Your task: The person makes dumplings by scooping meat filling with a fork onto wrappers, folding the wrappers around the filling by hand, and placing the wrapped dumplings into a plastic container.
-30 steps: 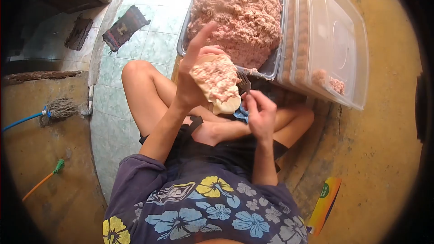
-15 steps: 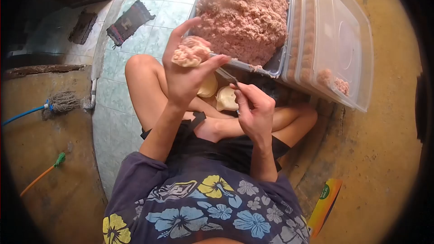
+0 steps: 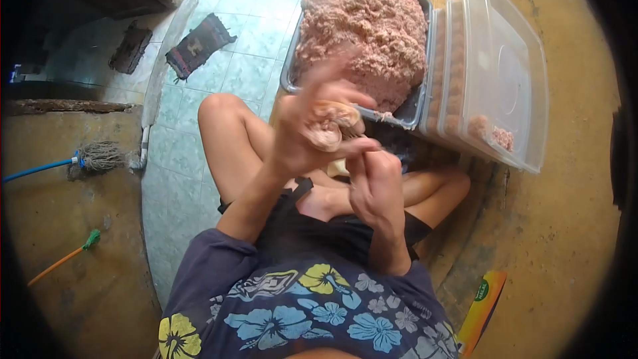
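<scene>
My left hand is curled around a dough wrapper with minced meat, its folded rim facing up. Close against it on the right is my right hand, fingers pinched on the fork, which is mostly hidden and blurred at the filling. Beyond both hands, a metal tray holds a large mound of pink minced meat. Part of a pale dough wrapper shows below the hands, near my crossed legs.
Stacked clear plastic containers with meat pieces inside stand right of the tray. A yellow-orange box lies at lower right. On the left are a mop, a green-tipped orange stick and a dark mat.
The flat, meat-spread wrapper has been gathered into a cupped shape in my left hand. Both hands have come together, with the fork now at the filling. The view has shifted slightly.
</scene>
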Available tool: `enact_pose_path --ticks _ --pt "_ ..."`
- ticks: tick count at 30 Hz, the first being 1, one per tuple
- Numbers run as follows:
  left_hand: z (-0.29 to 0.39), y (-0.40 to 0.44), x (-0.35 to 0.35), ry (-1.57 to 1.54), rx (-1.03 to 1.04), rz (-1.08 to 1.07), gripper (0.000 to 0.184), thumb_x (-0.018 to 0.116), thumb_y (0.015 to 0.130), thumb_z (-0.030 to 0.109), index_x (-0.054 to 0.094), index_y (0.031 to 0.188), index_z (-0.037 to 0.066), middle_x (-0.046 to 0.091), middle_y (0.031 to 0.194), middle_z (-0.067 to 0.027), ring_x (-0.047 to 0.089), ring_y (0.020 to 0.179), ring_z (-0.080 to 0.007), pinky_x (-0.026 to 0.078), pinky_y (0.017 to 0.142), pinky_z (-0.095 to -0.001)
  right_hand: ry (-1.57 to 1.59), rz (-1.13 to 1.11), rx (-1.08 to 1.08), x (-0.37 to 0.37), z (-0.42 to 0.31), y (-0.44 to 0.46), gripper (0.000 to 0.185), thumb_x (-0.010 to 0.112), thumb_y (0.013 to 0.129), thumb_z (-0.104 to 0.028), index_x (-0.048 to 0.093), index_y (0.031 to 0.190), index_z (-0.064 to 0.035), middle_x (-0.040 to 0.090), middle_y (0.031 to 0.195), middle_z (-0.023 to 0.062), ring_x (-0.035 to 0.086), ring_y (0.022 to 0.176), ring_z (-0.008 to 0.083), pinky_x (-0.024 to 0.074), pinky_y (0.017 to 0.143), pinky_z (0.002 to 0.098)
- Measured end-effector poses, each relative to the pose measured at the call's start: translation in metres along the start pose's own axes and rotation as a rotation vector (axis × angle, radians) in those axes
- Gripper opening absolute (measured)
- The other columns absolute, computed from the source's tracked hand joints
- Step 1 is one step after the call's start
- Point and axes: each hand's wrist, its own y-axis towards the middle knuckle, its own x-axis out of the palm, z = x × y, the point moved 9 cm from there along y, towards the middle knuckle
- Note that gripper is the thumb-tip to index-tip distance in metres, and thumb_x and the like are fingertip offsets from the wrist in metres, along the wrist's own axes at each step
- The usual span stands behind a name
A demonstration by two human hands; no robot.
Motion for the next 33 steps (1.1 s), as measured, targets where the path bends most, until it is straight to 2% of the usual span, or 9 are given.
enact_pose_path --ticks 5,8,13,16,20,24,28,31,33 --pt "-0.033 -0.002 -0.04 0.158 -0.268 0.316 0.09 0.084 0.071 -0.001 0.037 0.148 0.002 0.067 0.079 -0.003 0.068 0.076 -0.0105 0.054 0.069 -0.0217 -0.247 -0.043 0.268 -0.009 0.043 -0.002 0.02 0.055 0.097 -0.016 0.055 0.086 0.0012 0.059 0.076 0.025 0.058 0.071 0.0467 0.0434 0.061 0.0494" --pt "-0.01 0.008 -0.021 -0.398 -0.1 0.135 0.091 0.084 0.07 -0.003 0.037 0.148 0.003 0.066 0.08 -0.0024 0.066 0.074 -0.0091 0.052 0.065 -0.0199 -0.13 -0.043 0.319 -0.01 0.044 -0.008 0.021 0.053 0.097 -0.015 0.054 0.087 0.0028 0.057 0.074 0.0269 0.056 0.072 0.0487 0.0424 0.061 0.0506" --pt "-0.014 -0.004 -0.015 0.052 -0.144 0.104 0.085 0.085 0.067 -0.005 0.046 0.143 0.003 0.066 0.095 -0.0036 0.064 0.076 -0.0074 0.051 0.067 -0.0201 -0.116 -0.144 0.204 0.016 0.025 0.007 0.017 0.054 0.095 -0.013 0.055 0.09 0.003 0.059 0.079 0.0284 0.058 0.079 0.0487 0.046 0.066 0.0507" --pt "-0.051 -0.003 -0.039 0.157 -0.319 0.299 0.081 0.083 0.067 -0.007 0.051 0.14 0.006 0.066 0.097 -0.0045 0.063 0.075 -0.0074 0.051 0.067 -0.0204 -0.286 -0.165 0.24 0.012 0.052 0.009 0.017 0.059 0.092 -0.015 0.06 0.093 0.0024 0.063 0.085 0.0268 0.062 0.083 0.0458 0.0487 0.07 0.0495" --pt "-0.051 -0.004 -0.042 -0.438 -0.338 0.118 0.083 0.075 0.072 -0.01 0.04 0.147 0.005 0.063 0.084 -0.0034 0.061 0.072 -0.0084 0.054 0.07 -0.0187 -0.288 0.128 0.179 -0.041 0.042 0.011 0.011 0.061 0.089 -0.009 0.066 0.094 0.0002 0.065 0.088 0.0213 0.065 0.08 0.039 0.05 0.069 0.044" --pt "-0.068 -0.017 -0.008 0.037 -0.368 -0.103 0.073 0.076 0.072 -0.003 0.052 0.141 0.007 0.067 0.087 -0.0066 0.062 0.069 -0.0087 0.052 0.066 -0.0227 -0.364 -0.108 -0.033 -0.023 0.001 0.052 0.007 0.059 0.087 -0.007 0.064 0.089 -0.0019 0.061 0.083 0.0181 0.063 0.077 0.0375 0.0493 0.068 0.0443" --pt "-0.065 -0.021 -0.029 0.392 -0.296 0.208 0.062 0.075 0.074 0.001 0.061 0.133 0.013 0.069 0.09 -0.0042 0.061 0.071 -0.0068 0.051 0.07 -0.024 -0.613 -0.201 -0.057 -0.022 0.008 0.071 0.011 0.061 0.085 0.001 0.068 0.094 -0.0004 0.061 0.082 0.0175 0.063 0.073 0.0326 0.0479 0.067 0.0388" --pt "-0.086 -0.026 -0.05 -0.202 -0.473 0.099 0.065 0.076 0.074 -0.003 0.056 0.135 0.006 0.068 0.1 -0.0049 0.064 0.083 -0.0099 0.053 0.076 -0.0234 -0.295 0.002 -0.075 -0.044 -0.004 0.077 0.005 0.062 0.087 0.001 0.066 0.09 0.0012 0.065 0.078 0.0158 0.064 0.069 0.0239 0.0479 0.064 0.0331" --pt "-0.092 -0.022 -0.053 -0.39 -0.48 0.042 0.071 0.079 0.073 -0.005 0.051 0.138 0.002 0.068 0.107 -0.0061 0.065 0.092 -0.0129 0.055 0.079 -0.023 -0.335 -0.121 -0.023 -0.02 -0.009 0.086 0.002 0.063 0.086 0.001 0.064 0.088 0.0013 0.064 0.075 0.0153 0.064 0.068 0.0236 0.0476 0.063 0.0324"
